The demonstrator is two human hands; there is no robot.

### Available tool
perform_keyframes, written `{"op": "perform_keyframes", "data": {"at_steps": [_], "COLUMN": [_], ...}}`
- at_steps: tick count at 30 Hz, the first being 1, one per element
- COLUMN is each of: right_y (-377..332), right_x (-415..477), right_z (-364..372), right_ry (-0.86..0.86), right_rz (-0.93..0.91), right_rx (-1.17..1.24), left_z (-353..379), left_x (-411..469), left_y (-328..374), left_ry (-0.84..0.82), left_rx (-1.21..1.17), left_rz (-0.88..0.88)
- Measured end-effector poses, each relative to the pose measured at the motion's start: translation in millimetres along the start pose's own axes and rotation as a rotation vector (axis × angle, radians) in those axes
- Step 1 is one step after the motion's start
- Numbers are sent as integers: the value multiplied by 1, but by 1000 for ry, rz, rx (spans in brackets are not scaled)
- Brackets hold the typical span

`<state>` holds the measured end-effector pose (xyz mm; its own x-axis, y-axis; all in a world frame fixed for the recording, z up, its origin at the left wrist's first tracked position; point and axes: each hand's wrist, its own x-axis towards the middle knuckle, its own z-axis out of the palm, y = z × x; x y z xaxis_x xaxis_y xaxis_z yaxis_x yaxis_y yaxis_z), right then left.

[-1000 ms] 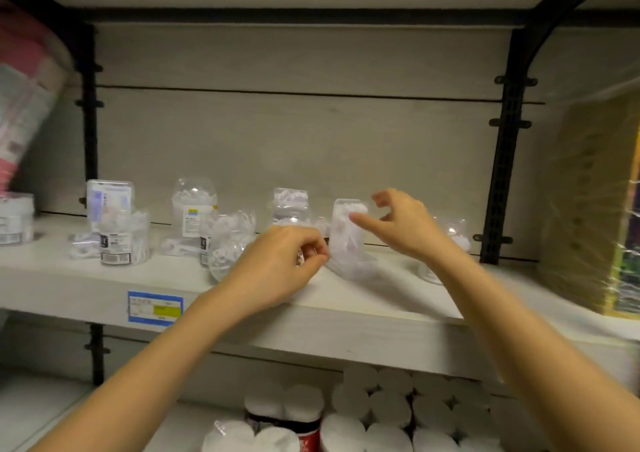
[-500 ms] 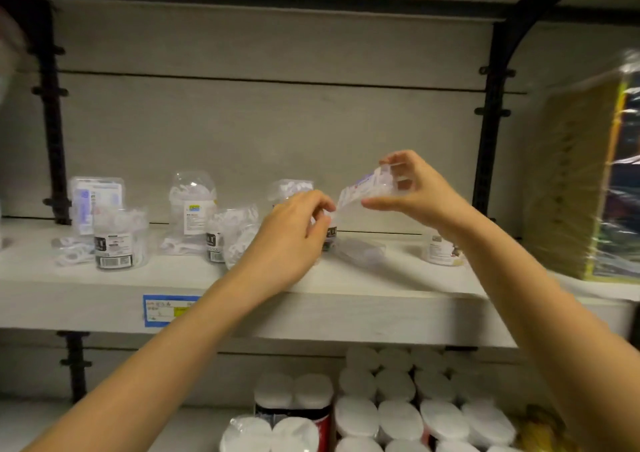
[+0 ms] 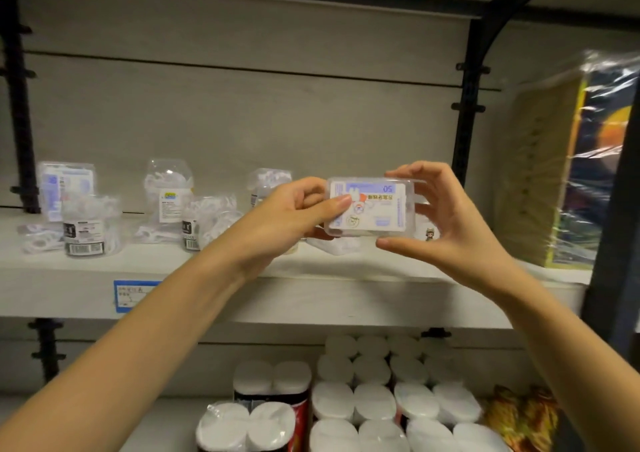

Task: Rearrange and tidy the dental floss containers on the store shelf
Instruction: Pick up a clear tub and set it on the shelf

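A flat clear floss box (image 3: pixel 372 207) with a white and blue label, upside down, is held in the air in front of the shelf (image 3: pixel 311 299). My left hand (image 3: pixel 287 219) pinches its left end and my right hand (image 3: pixel 446 219) grips its right end. Several clear floss containers stand on the shelf to the left: a flat box (image 3: pixel 64 188), a tub with a black label (image 3: pixel 90 224), a tall jar (image 3: pixel 169 191) and a tipped tub (image 3: pixel 207 221). Another jar (image 3: pixel 268 183) stands partly hidden behind my left hand.
A small container with a cartoon sticker (image 3: pixel 429 231) sits behind my right hand. A plastic-wrapped stack of yellow goods (image 3: pixel 561 174) fills the shelf's right end. Black uprights (image 3: pixel 467 112) frame the bay. White-lidded cans (image 3: pixel 374 403) pack the lower shelf. A blue price tag (image 3: pixel 133 295) marks the shelf edge.
My right hand lifted the flat box off the shelf and turned its label toward me. My left hand rose from the shelf and took hold of its left end.
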<state>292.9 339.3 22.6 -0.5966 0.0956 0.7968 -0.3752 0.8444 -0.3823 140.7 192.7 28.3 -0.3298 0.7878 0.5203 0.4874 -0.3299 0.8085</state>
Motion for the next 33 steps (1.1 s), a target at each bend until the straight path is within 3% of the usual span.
{"op": "perform_keyframes", "data": {"at_steps": [4,9,17,23,25,33], "right_y": [9,30,48,48,47,44], "right_x": [7,5,0,1,2,3], "right_z": [-12,-20,-17,-17,-18,-30], "right_ry": [0,-193,-407,-508,-473,-454], "right_rz": [155,452,555,583,606,555], "right_rx": [-98,-43,-143,-186,-146,-48], "left_z": [2,1,10,10,10,22], "left_x": [11,17,18,21,21,37], "left_y": [3,-3,-18,-23,-24,-35], "left_ry": [-50,-187,-299,-301,-311,-17], "left_rx": [205,477,865,888,886,902], "left_rz": [-2,-96,-279,-272,-261,-144]}}
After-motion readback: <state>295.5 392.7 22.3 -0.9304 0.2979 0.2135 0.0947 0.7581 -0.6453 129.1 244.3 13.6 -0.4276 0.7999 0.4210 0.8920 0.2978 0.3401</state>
